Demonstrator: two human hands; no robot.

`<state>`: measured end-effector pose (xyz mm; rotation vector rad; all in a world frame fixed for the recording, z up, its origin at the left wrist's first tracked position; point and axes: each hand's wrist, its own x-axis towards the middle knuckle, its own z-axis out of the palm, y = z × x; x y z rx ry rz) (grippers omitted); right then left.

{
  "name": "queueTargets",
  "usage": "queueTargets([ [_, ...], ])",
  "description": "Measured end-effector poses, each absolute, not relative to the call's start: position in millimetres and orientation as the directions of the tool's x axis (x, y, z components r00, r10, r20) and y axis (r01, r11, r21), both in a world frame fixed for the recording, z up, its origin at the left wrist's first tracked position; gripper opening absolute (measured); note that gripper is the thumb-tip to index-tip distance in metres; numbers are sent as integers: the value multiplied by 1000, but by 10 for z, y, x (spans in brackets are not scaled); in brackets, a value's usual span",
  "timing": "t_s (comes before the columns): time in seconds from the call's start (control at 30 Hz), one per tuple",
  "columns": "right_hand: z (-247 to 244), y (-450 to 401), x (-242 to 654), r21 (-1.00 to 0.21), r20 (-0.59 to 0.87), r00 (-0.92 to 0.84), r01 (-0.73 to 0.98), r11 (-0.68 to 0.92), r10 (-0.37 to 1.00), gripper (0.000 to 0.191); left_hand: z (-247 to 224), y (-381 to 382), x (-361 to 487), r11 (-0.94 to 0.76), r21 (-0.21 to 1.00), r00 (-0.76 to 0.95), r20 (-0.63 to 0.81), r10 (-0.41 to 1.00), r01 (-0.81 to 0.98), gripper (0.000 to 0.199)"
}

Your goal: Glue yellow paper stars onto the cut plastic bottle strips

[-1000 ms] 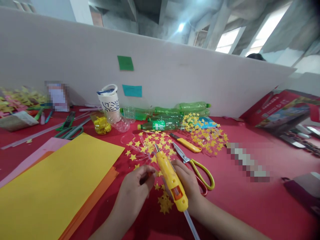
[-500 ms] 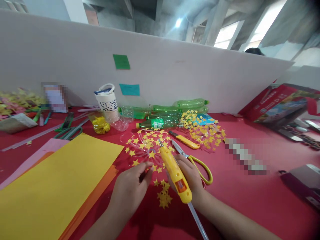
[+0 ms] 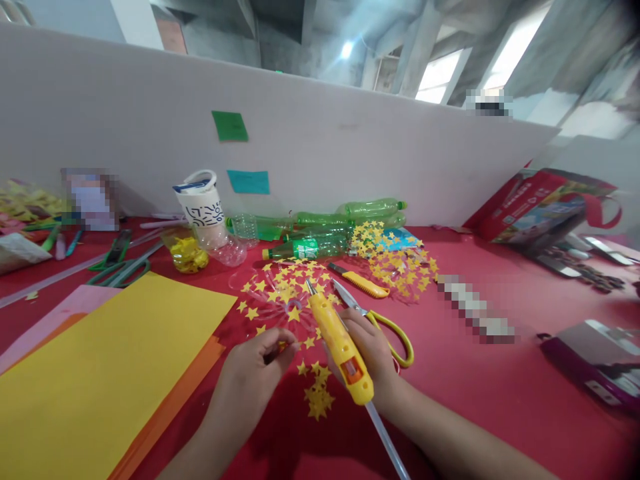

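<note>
My right hand (image 3: 367, 347) is wrapped round a yellow glue gun (image 3: 340, 347), its metal nozzle pointing up and left and a clear glue stick trailing from its rear. To its left, my left hand (image 3: 260, 363) is closed in a pinch; a bit of yellow shows inside the fingers, too hidden to name. Just beyond both hands lies a clear plastic piece with spread strips (image 3: 294, 305), dotted with yellow stars. A small pile of loose yellow stars (image 3: 319, 402) rests on the red table between my forearms.
Yellow-handled scissors (image 3: 400, 340) and a yellow cutter (image 3: 367, 285) lie beyond my right hand. Yellow paper (image 3: 115, 373) covers the left side. Green bottles (image 3: 325, 243), a second starred piece (image 3: 405, 267) and a white cup (image 3: 203, 208) stand or lie near the partition (image 3: 310, 133).
The whole view has shifted slightly, so most things appear further left. My left hand has turned a little, its fingertips still together. My right hand keeps its hold on the glue gun.
</note>
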<state>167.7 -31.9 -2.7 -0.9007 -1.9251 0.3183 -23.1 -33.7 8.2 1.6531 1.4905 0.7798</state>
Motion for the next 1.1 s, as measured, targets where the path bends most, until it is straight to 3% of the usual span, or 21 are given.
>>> queueTargets([
  [0.3, -39, -320, 1669, -583, 651, -283, 407, 703, 704, 14, 135, -338, -221, -2, 856, 124, -73, 990, 517, 24],
  [0.77, -4, -370, 1500, -655, 557, -384, 342, 674, 736, 13, 118, -361, -168, 62, 954, 173, -116, 978, 292, 25],
  [0.93, -70, -361, 1469, -635, 553, -390, 376, 675, 737, 17, 99, -391, -175, -25, 901, 145, -42, 989, 434, 20],
  [1.1, -92, -372, 1461, -625, 550, -381, 402, 669, 743, 17, 46, -392, -188, 2, 892, 153, -79, 985, 453, 21],
])
